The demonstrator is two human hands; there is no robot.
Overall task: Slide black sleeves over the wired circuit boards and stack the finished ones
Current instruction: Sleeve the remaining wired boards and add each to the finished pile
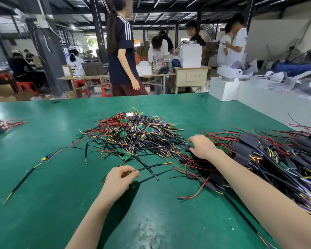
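Head view: green circuit boards [131,130] heaped, trailing red, black, yellow wires.

On the worktop [43,203], the heap of bare boards [133,133] lies at centre, the sleeved stack [269,159] to its right, white boxes [241,90] behind

Left hand [118,178] sits low in the centre of the frame, fingers curled, thumb and forefinger pinched together — forearm bare, rising from the bottom edge. Right hand [202,146] reaches further up at centre right, fingers bent downward.
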